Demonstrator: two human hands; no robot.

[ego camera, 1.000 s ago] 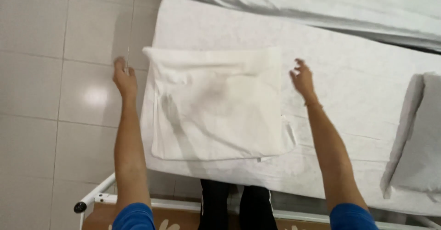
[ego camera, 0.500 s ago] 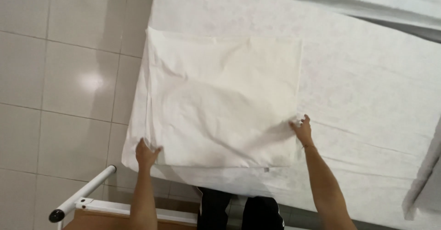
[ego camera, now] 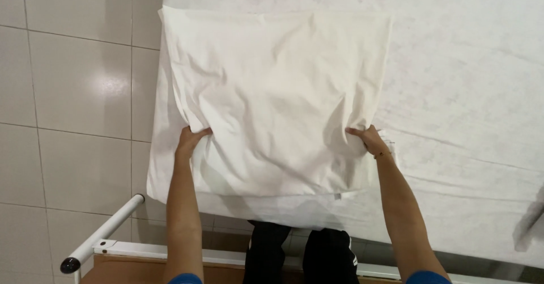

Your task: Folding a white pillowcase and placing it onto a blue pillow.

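At the bottom of the view, at six o'clock, you can see the person's dark trousers (ego camera: 300, 255) and a white bed rail (ego camera: 102, 236) that runs off toward seven o'clock. Past the rail is pale floor tile (ego camera: 73, 85), all along the nine o'clock side.

A bit farther up are the two arms. The left hand (ego camera: 190, 142) is at about eight o'clock. Its fingers are curled shut and pinch the left edge of a cream pillowcase (ego camera: 277, 97). The right hand (ego camera: 368, 141) is at about four o'clock. Its fingers are closed too, and they pinch the right edge of the same cloth. Both hands grip near the bottom corners.

The pillowcase lies in the middle of the view, on top of the white mattress (ego camera: 464, 91). It is spread out wide, but it is not smooth. There are lots of wrinkles, most of all where the fingers bunch the cloth. Its near edge hangs close to the near edge of the mattress.

It looks like the spreading part is mostly done, since the cloth is laid open and nearly square. The smoothing still looks left to do. I cannot tell if a pillow is inside.

At the far end, toward twelve o'clock, the top edge of the pillowcase lies flat and fairly straight on the mattress.
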